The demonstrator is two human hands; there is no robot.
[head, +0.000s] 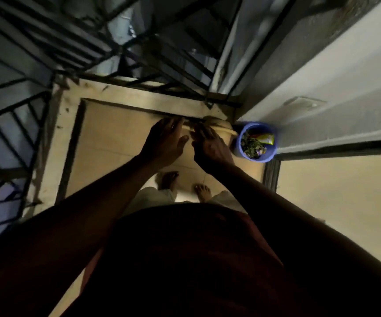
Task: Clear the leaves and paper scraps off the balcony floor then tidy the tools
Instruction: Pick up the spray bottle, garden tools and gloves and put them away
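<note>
Left hand (165, 143): reaches out over the balcony floor (116, 143), fingers straight and spread, thumb out, nothing gripped; fingertips lie at the near end of a pale tool (222, 129).
Right hand (211, 148): just beside the left, fingers stretched over the same tool; blur hides whether they grip it, so I cannot tell.
Pale tool: beige, against the raised curb (139, 99) at the far edge of the floor; its kind is unclear.
Blue bucket (267, 157): in the corner by the wall (322, 88), just right of the tool.
Leaves (251, 146): in the bucket, with a yellow wrapper (267, 138) on top.
Obstructions: both forearms and the person's dark torso cover the near floor.
Feet (170, 179): bare, on the tiles below the hands.
Railing (107, 76): dark bars beyond the curb and along the left side.
Threshold (270, 172): dark strip right of the feet.
</note>
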